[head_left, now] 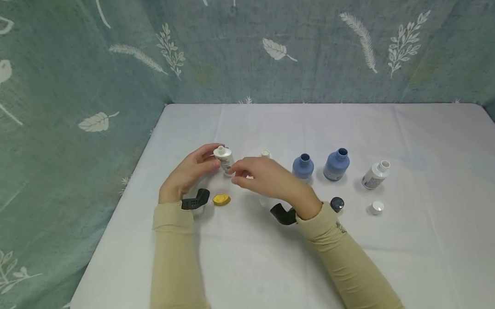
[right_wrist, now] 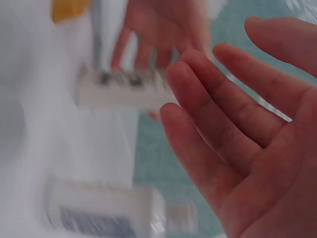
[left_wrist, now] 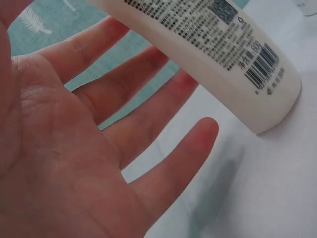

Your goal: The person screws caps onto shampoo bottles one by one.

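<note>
Near the table's left side, my left hand (head_left: 192,170) holds a white plastic bottle (head_left: 224,158) by its upper part, with its uncapped neck upward. Printed text and a barcode cover the side of this bottle (left_wrist: 218,54) in the left wrist view, where three or more fingers spread along it. My right hand (head_left: 266,176) hovers just right of the bottle, its fingers loosely bent and nothing in them. A yellow cap (head_left: 222,200) lies on the table below the two hands. Behind the right hand, the neck of another white bottle (head_left: 265,153) shows; the rest is hidden.
Two uncapped blue bottles (head_left: 303,167) (head_left: 337,164) stand right of the right hand. Farther right is an uncapped white bottle (head_left: 375,175) with a white cap (head_left: 376,208) in front. A dark cap (head_left: 337,204) lies beside the right sleeve. A patterned curtain (head_left: 235,58) hangs behind the white table (head_left: 252,269).
</note>
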The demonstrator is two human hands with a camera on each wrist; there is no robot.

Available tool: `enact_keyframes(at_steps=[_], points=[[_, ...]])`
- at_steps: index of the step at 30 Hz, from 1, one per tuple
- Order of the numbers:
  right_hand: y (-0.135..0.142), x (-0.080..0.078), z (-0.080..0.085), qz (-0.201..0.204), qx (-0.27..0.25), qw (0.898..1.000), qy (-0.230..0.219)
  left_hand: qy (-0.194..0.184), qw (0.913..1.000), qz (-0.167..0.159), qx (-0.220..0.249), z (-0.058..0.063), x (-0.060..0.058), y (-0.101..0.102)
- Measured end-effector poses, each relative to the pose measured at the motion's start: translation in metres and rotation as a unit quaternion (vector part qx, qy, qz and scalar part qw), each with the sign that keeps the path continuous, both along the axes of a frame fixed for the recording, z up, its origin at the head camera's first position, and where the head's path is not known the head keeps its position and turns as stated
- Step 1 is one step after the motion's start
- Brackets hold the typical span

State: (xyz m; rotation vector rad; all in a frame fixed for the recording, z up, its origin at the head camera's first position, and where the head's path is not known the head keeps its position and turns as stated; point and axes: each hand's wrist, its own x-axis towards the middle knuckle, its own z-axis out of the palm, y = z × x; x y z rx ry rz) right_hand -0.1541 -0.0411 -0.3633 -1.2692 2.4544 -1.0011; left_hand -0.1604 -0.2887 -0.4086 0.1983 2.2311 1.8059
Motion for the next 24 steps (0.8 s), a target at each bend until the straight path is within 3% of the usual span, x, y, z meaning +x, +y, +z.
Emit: enact_keyframes(at_steps=[4,9,12,16,24], points=[[-0.017,0.009,-0.008,0.018,0.037,0.999,0.009,0.008,1.0000,-0.001,0.002,-0.001,-0.003,-0.001],[-0.032,0.018,-0.024,-0.017,0.077,0.996,0.028,0.001,0.9999,-0.006,0.012,0.002,-0.001,0.005],[-0.037,0.023,-0.033,-0.027,0.089,0.995,0.040,0.001,1.0000,-0.008,0.006,0.005,0.003,0.011],[-0.042,0.029,-0.042,-0.013,0.083,0.995,0.045,-0.003,0.9999,0.006,-0.010,0.009,0.008,0.016],[-0.048,0.030,-0.047,0.005,0.100,0.995,0.009,0.027,0.9991,0.002,0.032,0.012,0.008,0.017]])
